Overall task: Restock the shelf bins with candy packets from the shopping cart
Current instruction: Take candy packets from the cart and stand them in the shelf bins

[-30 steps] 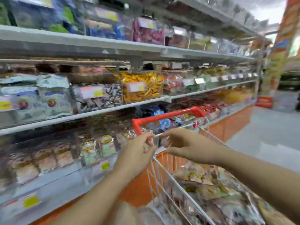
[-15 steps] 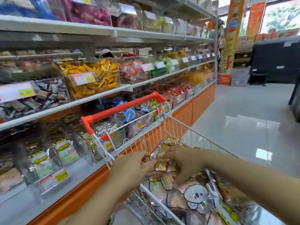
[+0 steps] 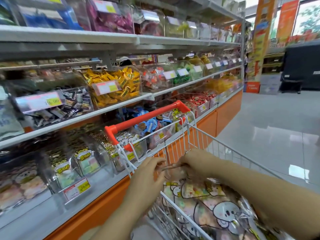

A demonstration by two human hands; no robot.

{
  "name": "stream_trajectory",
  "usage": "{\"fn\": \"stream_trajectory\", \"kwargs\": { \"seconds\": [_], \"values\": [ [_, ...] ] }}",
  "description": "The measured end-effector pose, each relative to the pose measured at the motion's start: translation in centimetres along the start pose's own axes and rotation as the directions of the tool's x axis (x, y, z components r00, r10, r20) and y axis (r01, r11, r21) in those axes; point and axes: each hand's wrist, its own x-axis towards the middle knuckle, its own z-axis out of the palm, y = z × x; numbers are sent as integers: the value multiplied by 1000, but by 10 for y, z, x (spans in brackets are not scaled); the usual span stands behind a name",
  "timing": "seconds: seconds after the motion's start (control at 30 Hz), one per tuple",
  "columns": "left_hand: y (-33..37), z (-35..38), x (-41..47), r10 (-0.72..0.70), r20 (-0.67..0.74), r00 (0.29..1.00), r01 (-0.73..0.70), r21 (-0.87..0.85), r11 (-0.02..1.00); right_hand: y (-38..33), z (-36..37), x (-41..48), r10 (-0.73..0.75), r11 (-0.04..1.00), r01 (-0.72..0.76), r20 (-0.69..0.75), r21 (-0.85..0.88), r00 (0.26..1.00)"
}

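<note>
Left hand (image 3: 149, 172) and right hand (image 3: 192, 161) appear to pinch a packet (image 3: 173, 168) atop the cart (image 3: 147, 116) heap — likely light, soft, slippery film, best gripped at the sealed top edge.

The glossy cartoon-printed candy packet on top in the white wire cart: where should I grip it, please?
Probably from above: the glossy cartoon-printed candy packet lies flat on top, and the white wire cart walls block the sides. Pinch a free edge, not the flat face.

White-coated wire shopping cart (image 3: 174, 201), glossy orange plastic handle (image 3: 147, 116), shiny film candy packets (image 3: 216, 205), seemingly clear-plastic bins (image 3: 110, 87).
</note>
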Motion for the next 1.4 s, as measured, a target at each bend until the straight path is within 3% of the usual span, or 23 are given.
{"fn": "stream_trajectory", "kwargs": {
  "seconds": [0.07, 0.17, 0.23, 0.3, 0.33, 0.4, 0.47, 0.5, 0.63, 0.73, 0.8, 0.87, 0.9, 0.93, 0.97, 1.0, 1.03, 1.13, 1.23, 1.33, 1.4],
  "values": [
    [-1, -17, 2, -81, -59, 995, 67, -207, 976, 3, -33, -16, -11, 981, 22, -58, 194, 998],
    [-2, -40, 6, -303, -45, 952, 235, -527, 817, -2, -85, -41, -46, 898, 96, -126, 430, 991],
    [0, -49, 7, -406, 103, 908, 353, -709, 610, -7, -102, -50, -67, 843, 126, -132, 522, 989],
    [1, -55, 5, -412, 364, 835, 510, -794, 332, -18, -106, -53, -107, 809, 206, -206, 550, 973],
    [1, -58, 3, -375, 504, 778, 605, -762, 232, -25, -106, -54, -145, 812, 296, -317, 503, 937],
    [1, -67, -5, -273, 700, 660, 745, -657, 115, -41, -105, -54, -328, 835, 519, -589, 185, 738],
    [0, -75, -13, -186, 753, 632, 772, -632, 65, -49, -99, -49, -520, 791, 592, -678, -154, 519],
    [0, -78, -16, -137, 747, 651, 758, -650, 54, -49, -95, -48, -569, 773, 582, -681, -253, 460],
    [-9, -81, -22, -61, 647, 760, 648, -749, 136, -41, -75, -46, -613, 768, 511, -675, -387, 411],
    [-10, -78, -24, -133, 578, 805, 593, -777, 211, -39, -70, -46, -557, 813, 470, -697, -345, 451],
    [-7, -77, -24, -188, 512, 838, 545, -804, 240, -40, -66, -44, -395, 901, 400, -693, -166, 603],
    [-6, -74, -22, -266, 429, 863, 492, -833, 251, -46, -66, -43, -32, 935, 241, -615, 260, 788],
    [-4, -73, -22, -312, 387, 868, 471, -841, 267, -51, -67, -44, 167, 816, 149, -474, 559, 864],
    [-2, -71, -22, -354, 347, 869, 454, -844, 287, -59, -70, -45, 308, 537, 54, -255, 842, 917],
    [-2, -68, -22, -394, 320, 862, 450, -840, 304, -65, -71, -44, 327, 187, -30, -34, 982, 944],
    [-1, -65, -22, -423, 300, 855, 451, -833, 320, -70, -69, -44, 265, -40, -88, 96, 995, 960],
    [0, -64, -23, -443, 283, 851, 452, -825, 340, -73, -66, -43, 211, -68, -117, 129, 991, 969],
    [1, -61, -25, -419, 257, 871, 443, -779, 444, -76, -54, -35, 275, 252, -74, 2, 965, 961],
    [4, -65, -26, -356, 222, 908, 397, -729, 557, -73, -56, -27, 301, 231, -14, -58, 973, 952],
    [5, -65, -24, -334, 216, 917, 383, -707, 595, -66, -63, -27, 281, 249, 29, -101, 968, 954],
    [-1, -63, -21, -381, 198, 903, 400, -711, 578, -54, -67, -29, 257, 399, 25, -138, 916, 957]
  ]
}}
